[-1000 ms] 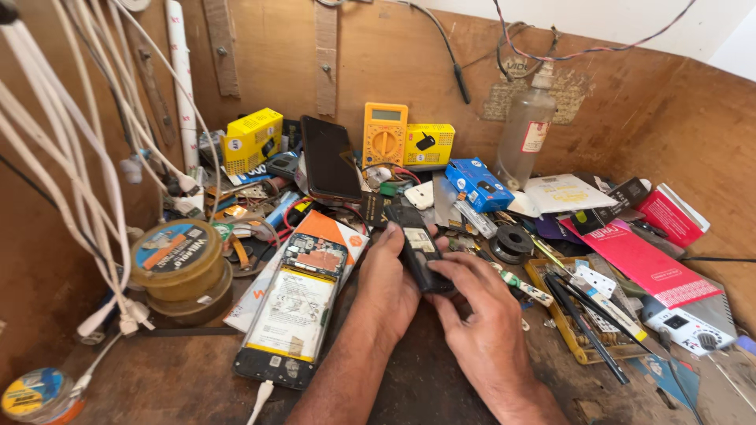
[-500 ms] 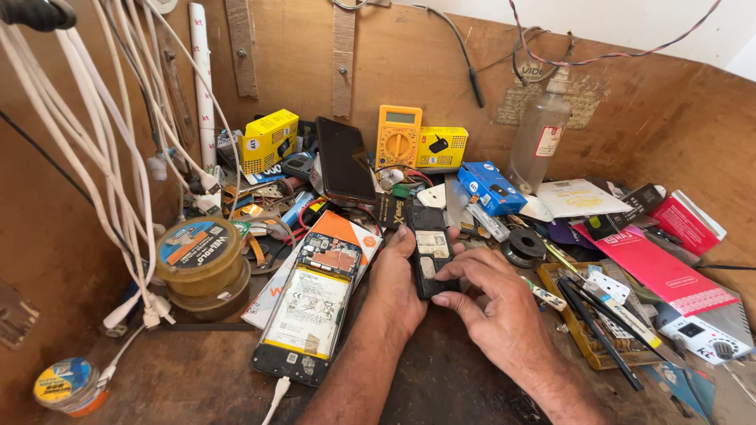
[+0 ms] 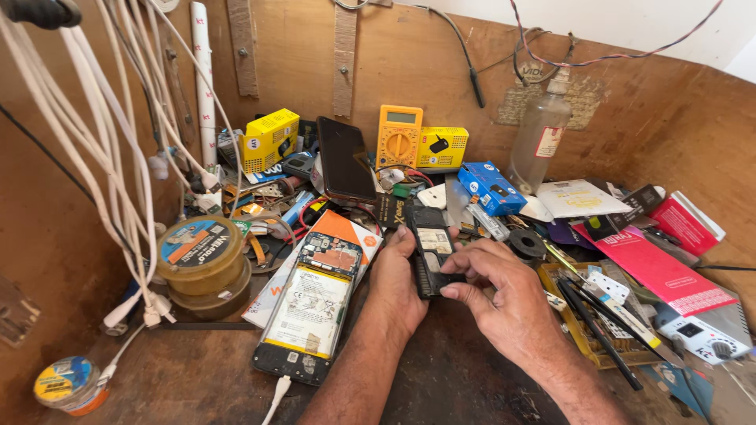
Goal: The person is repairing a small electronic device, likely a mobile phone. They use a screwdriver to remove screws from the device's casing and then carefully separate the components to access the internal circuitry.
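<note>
The small black phone (image 3: 431,260) is held above the cluttered desk (image 3: 449,370), pinched between both hands. The left hand (image 3: 398,279) grips its left edge, the right hand (image 3: 504,303) its right. An opened smartphone (image 3: 311,303) lies just beside the left hand.

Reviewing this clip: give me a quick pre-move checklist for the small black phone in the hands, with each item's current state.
1. Left hand steadies the small black phone: ok.
2. Right hand fingers on the phone's lower edge: ok.
3. Phone's open side faces up, in view: ok.
4. Opened smartphone lies apart from the hands: ok.
5. Cable at the smartphone's bottom is seated: cannot tell.
6. Any loose part inside the small phone: cannot tell.
</note>
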Tool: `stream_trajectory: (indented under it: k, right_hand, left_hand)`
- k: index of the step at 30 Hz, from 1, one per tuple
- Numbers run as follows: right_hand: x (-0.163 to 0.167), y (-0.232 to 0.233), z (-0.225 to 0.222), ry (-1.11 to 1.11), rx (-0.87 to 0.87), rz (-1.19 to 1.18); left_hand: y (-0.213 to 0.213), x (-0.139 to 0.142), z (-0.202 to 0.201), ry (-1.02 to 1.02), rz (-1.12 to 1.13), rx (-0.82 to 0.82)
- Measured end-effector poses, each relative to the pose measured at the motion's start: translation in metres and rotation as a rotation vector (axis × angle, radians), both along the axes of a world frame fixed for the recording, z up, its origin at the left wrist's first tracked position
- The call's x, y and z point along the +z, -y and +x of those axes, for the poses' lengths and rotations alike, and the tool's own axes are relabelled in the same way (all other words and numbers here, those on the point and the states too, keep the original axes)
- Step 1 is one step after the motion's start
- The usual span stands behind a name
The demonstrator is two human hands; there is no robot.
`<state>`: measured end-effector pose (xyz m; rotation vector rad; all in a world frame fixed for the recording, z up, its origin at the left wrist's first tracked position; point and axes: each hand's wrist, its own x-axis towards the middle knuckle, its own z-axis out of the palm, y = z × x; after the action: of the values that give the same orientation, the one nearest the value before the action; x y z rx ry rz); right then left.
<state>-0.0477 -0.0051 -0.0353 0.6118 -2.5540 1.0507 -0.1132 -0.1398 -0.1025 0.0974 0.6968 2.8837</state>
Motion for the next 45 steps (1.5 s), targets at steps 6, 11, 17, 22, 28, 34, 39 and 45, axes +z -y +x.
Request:
stream_trajectory:
  k: [6, 11, 17, 22, 28, 34, 39, 45]
  right_hand:
    - [-0.003, 0.000, 0.001, -0.011, -0.006, 0.007]
    - [-0.007, 0.005, 0.003, -0.199, 0.098, 0.068]
    - [-0.004, 0.009, 0.010, -0.303, 0.052, 0.204]
    - [-0.007, 0.007, 0.008, -0.304, 0.046, 0.199]
    - [-0.008, -0.004, -0.004, -0.176, -0.004, -0.093]
    - [0.003, -0.022, -0.017, -0.064, -0.053, -0.551]
    - [-0.007, -0.027, -0.021, -0.219, -0.337, -0.239]
    - [-0.024, -0.027, -0.017, -0.397, -0.408, 0.245]
  left_hand:
    - [-0.001, -0.003, -0.002, 0.022, 0.028, 0.004]
    - [-0.002, -0.004, -0.003, 0.019, 0.029, 0.007]
    - [-0.001, -0.004, -0.002, 0.034, 0.022, 0.015]
    - [-0.003, -0.007, -0.005, 0.038, 0.042, 0.011]
    - [-0.003, -0.007, -0.006, 0.048, 0.033, 0.030]
    - [-0.001, 0.003, 0.004, 0.073, 0.002, -0.013]
    - [-0.001, 0.009, 0.005, 0.019, -0.007, 0.016]
    - [0.001, 0.008, 0.003, 0.061, 0.007, 0.031]
